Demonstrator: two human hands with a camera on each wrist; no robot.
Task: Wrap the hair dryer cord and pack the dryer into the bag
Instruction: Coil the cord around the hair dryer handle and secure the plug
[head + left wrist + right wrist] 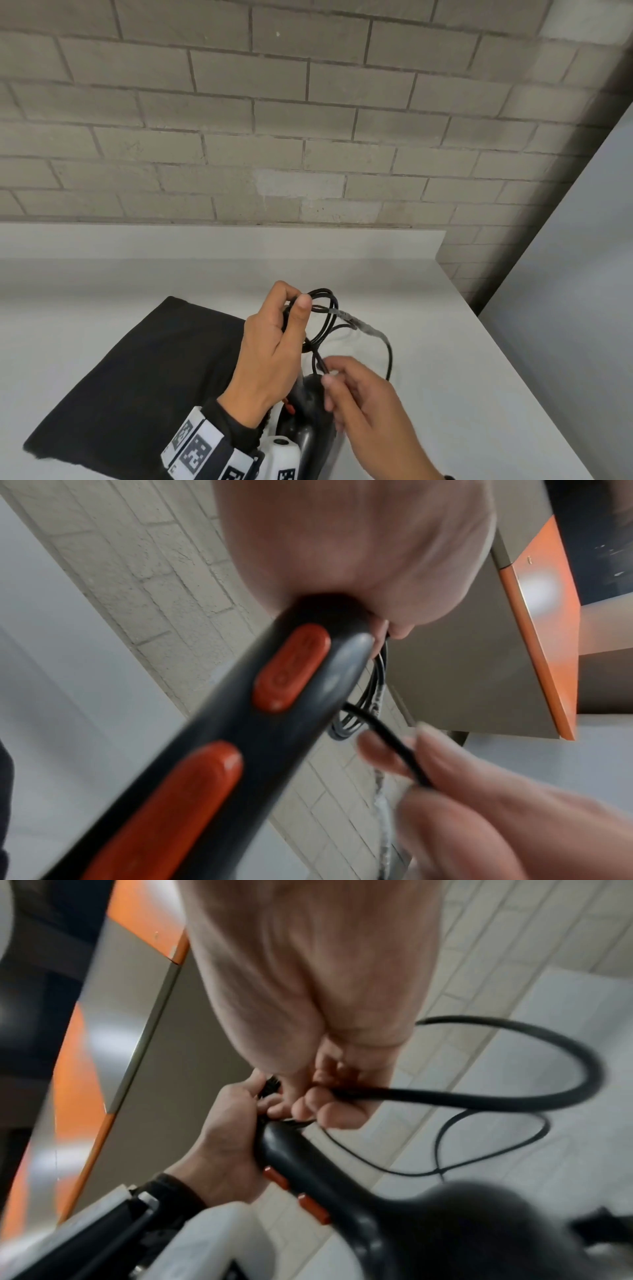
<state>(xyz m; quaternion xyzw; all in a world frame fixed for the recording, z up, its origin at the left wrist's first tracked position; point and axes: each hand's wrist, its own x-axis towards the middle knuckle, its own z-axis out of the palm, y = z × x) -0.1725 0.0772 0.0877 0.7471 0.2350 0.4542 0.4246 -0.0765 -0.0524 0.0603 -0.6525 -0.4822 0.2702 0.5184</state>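
A black hair dryer (310, 407) with orange switches (291, 669) is held above the white table (462, 377), handle end up. My left hand (295, 304) grips the end of the handle (240, 718) and holds several loops of the black cord (327, 317) against it. Just right of the handle, my right hand (330, 371) pinches a strand of the cord (394, 748) between thumb and fingers (435, 750). More slack cord (534, 1093) curves out to the right. The black fabric bag (137, 377) lies flat on the table, to the left of both hands.
A pale brick wall (274, 120) runs behind the table. The table's right edge (534, 394) slants down to the right, with grey floor beyond. An orange-edged panel (541, 631) shows in both wrist views.
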